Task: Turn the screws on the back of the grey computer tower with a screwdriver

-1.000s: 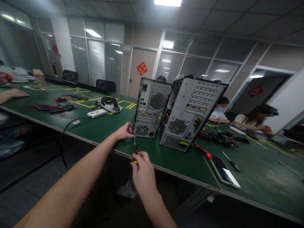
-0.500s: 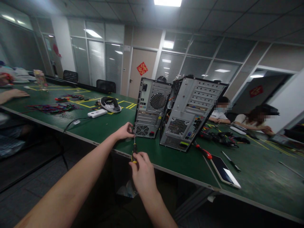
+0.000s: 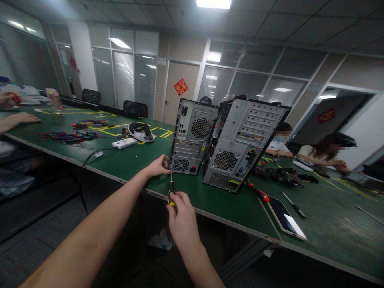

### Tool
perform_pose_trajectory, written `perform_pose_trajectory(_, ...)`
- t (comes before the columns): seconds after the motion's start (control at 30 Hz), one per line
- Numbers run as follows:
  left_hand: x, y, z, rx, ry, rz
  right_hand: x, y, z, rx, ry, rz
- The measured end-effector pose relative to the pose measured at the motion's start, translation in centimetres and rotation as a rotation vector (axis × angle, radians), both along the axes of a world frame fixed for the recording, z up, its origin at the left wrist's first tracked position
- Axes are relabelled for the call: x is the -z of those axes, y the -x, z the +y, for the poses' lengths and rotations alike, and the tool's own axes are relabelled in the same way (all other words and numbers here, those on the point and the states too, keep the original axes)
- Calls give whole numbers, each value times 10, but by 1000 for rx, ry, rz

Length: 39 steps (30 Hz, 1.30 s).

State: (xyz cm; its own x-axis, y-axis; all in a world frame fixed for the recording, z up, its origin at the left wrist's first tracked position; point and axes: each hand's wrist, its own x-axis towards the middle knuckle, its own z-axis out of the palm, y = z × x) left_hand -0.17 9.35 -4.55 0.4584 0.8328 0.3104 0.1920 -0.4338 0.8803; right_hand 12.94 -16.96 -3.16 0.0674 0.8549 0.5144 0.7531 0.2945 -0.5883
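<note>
Two metal computer cases stand upright with their back panels facing me. At the lower left edge of the smaller computer case [image 3: 192,148], my left hand [image 3: 157,166] has its fingers curled against the corner. My right hand [image 3: 183,214] is closed round the black and yellow handle of a screwdriver [image 3: 172,188]. Its shaft points up to the bottom left corner of that case, close to my left thumb; the tip and any screw there are too small to make out. To the right, the larger computer case [image 3: 240,144] looks tilted, and neither hand touches it.
Right of the cases lie a red-handled tool [image 3: 262,195], a phone [image 3: 286,218], a pen-like tool [image 3: 294,205] and black cables [image 3: 282,176]. Leftward are a white power strip [image 3: 124,143], a clothes iron [image 3: 139,132] and thin wires [image 3: 69,137]. Other people sit around the green table [image 3: 336,236].
The whole view has shifted slightly, so everything sits a little further right. Both hands keep their places at the case's corner, and the screwdriver handle looks slightly turned.
</note>
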Motion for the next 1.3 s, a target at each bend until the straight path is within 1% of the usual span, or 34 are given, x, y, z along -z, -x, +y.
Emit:
perform_pose_trajectory(0.27,-2,0,-2,5,3,2,-1,1,0,2,26,-7)
perform_pose_trajectory(0.5,-2,0,-2,0,-23,24,2,2,3,17,-51,40)
perform_pose_trajectory(0.6,-1,0,-1,-7,-21,31,2,1,2,8,-63,23)
perform_pose_trajectory(0.77,1,0,1,6,-18,23,2,1,2,11,-28,-46)
perform_pose_trajectory(1.07,0,0,-1,-25,-40,32,2,6,-1,12,11,-66)
perform_pose_trajectory(1.3,1,0,0,-17,-53,26,10,6,7,72,12,-100)
